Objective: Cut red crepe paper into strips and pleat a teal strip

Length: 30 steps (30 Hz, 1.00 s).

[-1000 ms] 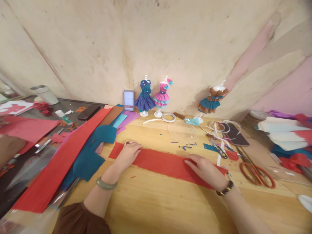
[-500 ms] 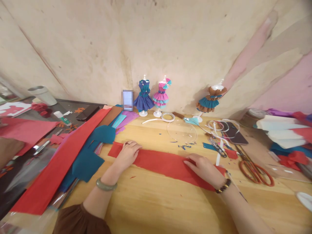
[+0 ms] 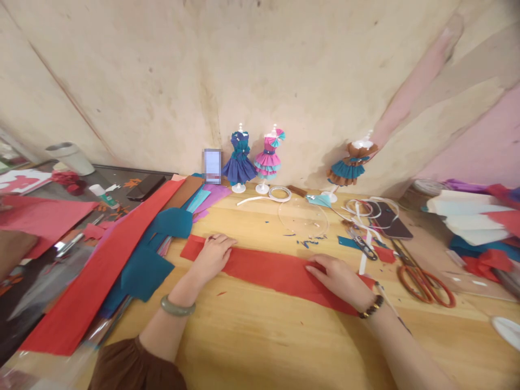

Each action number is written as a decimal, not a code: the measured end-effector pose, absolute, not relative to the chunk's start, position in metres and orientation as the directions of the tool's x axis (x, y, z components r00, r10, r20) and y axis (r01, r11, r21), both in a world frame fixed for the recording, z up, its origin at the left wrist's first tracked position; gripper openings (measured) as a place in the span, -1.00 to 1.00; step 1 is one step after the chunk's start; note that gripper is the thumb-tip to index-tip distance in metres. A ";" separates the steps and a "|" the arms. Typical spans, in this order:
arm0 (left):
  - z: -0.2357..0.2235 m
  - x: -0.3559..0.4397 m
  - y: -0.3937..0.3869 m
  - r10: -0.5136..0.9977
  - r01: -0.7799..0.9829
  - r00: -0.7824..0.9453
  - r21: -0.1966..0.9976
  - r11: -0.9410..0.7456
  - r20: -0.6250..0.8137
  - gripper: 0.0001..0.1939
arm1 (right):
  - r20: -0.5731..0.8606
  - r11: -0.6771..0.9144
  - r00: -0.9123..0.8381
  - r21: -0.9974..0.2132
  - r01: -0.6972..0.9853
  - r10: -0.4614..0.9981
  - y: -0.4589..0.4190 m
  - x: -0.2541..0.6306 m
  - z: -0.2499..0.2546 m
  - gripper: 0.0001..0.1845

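Note:
A long strip of red crepe paper lies across the wooden table in front of me. My left hand rests on it near its left end, fingers stretched out together and pressing the paper down. Toward the other end, my right hand lies on the strip with its fingers extended and the thumb a little apart. Neither hand is wrapped around anything. Part of the strip's right end is hidden under my right hand and wrist.
Orange-handled scissors, thread snips and a phone lie at right. Along the wall stand small dress forms in paper dresses. Colored paper sheets and a glue stick are at left, beside another person's arm.

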<state>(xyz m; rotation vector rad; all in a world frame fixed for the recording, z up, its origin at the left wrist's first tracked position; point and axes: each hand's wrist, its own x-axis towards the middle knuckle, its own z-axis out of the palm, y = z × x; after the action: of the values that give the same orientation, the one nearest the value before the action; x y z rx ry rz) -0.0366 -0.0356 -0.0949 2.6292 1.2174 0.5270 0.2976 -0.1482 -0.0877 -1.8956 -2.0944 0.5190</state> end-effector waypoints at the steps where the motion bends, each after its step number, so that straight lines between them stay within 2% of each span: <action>1: -0.095 -0.037 -0.036 0.766 0.695 0.598 0.323 -0.643 0.238 -0.64 | -0.036 0.081 -0.107 -0.436 0.896 0.994 -0.148 0.298 -0.088 -0.70; 6: -0.092 -0.038 -0.037 0.777 0.722 0.579 0.287 -0.629 0.246 -0.65 | -0.028 0.081 -0.106 -0.457 0.886 0.994 -0.147 0.299 -0.089 -0.71; 10: -0.083 -0.043 -0.036 0.822 0.782 0.517 0.259 -0.567 0.238 -0.84 | -0.033 0.080 -0.108 -0.469 0.879 0.994 -0.147 0.300 -0.088 -0.70; 14: -0.073 -0.057 -0.031 0.852 0.795 0.492 0.305 -0.524 0.181 -0.92 | -0.061 0.056 -0.102 -0.518 0.854 0.993 -0.148 0.304 -0.083 -0.69; 22: -0.067 -0.079 -0.020 0.894 0.712 0.426 0.558 -0.427 0.139 -0.87 | -0.041 0.017 -0.047 -0.557 0.830 0.998 -0.148 0.319 -0.075 -0.68; 27: -0.068 -0.085 -0.015 0.950 0.607 0.254 0.734 -0.304 0.183 -0.75 | -0.076 -0.010 -0.038 -0.550 0.835 0.996 -0.148 0.327 -0.076 -0.68; 30: -0.071 -0.087 -0.011 0.977 0.519 0.114 0.827 -0.215 0.183 -0.56 | -0.078 -0.027 -0.020 -0.550 0.835 0.997 -0.148 0.332 -0.077 -0.68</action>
<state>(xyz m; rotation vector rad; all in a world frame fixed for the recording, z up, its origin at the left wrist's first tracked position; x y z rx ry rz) -0.0873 -0.0113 -0.0715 1.8082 1.4531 1.0000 0.3318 -0.1476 -0.0771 -1.9214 -1.9144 0.6565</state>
